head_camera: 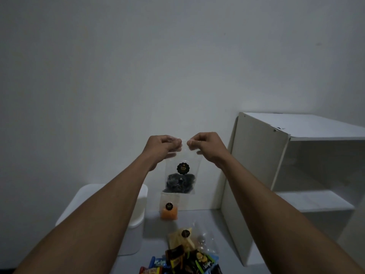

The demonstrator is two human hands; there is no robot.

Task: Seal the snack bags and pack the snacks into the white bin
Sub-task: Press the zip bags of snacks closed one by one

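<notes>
1. Your left hand and right hand each pinch a top corner of the clear bag, fingertips closed on the zip strip and nearly touching at centre frame.
2. Risk: the strip may stay partly open. You grip only the corners, so any stretch your fingers skip could gape, though the seal itself is too faint to judge.
3. Risk: the dark snacks sit low in the bag, so that weight could tug the thin film out of a light pinch.
4. Both wrists are bent inward and both forearms reach straight out from the lower corners, holding the bag in the air against the wall.
5. Below it, the orange-filled bag stands upright; more packets lie at bottom centre.
6. The white bin waits at lower left, partly behind your left forearm.
</notes>
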